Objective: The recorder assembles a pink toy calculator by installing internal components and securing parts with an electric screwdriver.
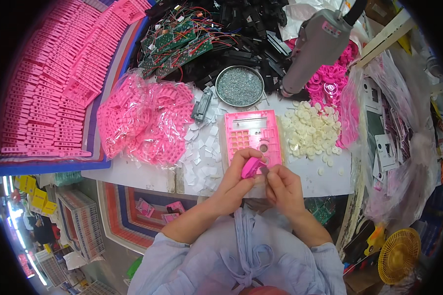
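My left hand (234, 181) grips a small bright pink plastic part (251, 168) between thumb and fingers, just in front of my body. Close beside it, my right hand (286, 191) pinches a small dark grey piece (265, 171) against or very near the pink part; whether they touch I cannot tell. Beyond both hands a pink plastic housing (276, 132) lies on the table, with a long slot at its far end, a grid of square openings on the left and round holes nearer me. My fingers cover part of its near edge.
A round tin (239, 105) of small screws stands behind the housing. White discs (310, 130) lie right, white paper pieces (203, 153) left. A grey electric screwdriver (315, 51) hangs at upper right. Bagged pink parts (147, 123), stacked pink housings (49, 83) and wired circuit boards (184, 56) sit farther left.
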A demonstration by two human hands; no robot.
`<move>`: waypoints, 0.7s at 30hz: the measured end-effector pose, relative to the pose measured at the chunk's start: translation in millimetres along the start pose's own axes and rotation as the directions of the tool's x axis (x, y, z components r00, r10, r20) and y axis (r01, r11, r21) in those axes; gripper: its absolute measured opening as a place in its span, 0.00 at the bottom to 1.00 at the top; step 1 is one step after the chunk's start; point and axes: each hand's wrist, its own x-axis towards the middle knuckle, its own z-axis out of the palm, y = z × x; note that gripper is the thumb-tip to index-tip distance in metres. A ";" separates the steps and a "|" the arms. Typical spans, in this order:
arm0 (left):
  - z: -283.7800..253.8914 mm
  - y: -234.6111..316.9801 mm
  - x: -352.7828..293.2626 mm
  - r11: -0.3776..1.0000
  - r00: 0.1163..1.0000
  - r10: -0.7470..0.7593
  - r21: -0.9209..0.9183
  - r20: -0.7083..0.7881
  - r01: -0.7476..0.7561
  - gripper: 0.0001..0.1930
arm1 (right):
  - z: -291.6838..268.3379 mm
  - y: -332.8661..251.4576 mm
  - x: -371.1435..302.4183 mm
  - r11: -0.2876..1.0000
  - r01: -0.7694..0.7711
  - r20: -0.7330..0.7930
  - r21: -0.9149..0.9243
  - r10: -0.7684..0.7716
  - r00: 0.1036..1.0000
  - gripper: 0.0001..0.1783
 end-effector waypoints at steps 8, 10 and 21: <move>2.9 0.1 -0.5 0.997 1.000 -0.005 -0.073 -0.010 0.004 0.29 | -0.1 17.9 3.6 0.951 0.197 -0.056 -0.237 -0.216 0.975 0.10; 3.1 -2.3 -1.5 0.995 1.000 -0.002 -0.095 -0.015 0.000 0.29 | 1.2 20.7 4.2 0.955 0.199 -0.058 -0.220 -0.217 0.974 0.10; 7.7 -2.9 -1.0 0.994 0.994 0.100 0.056 -0.044 -0.097 0.29 | -4.6 9.6 6.0 0.998 0.031 0.038 -0.056 -0.029 0.999 0.10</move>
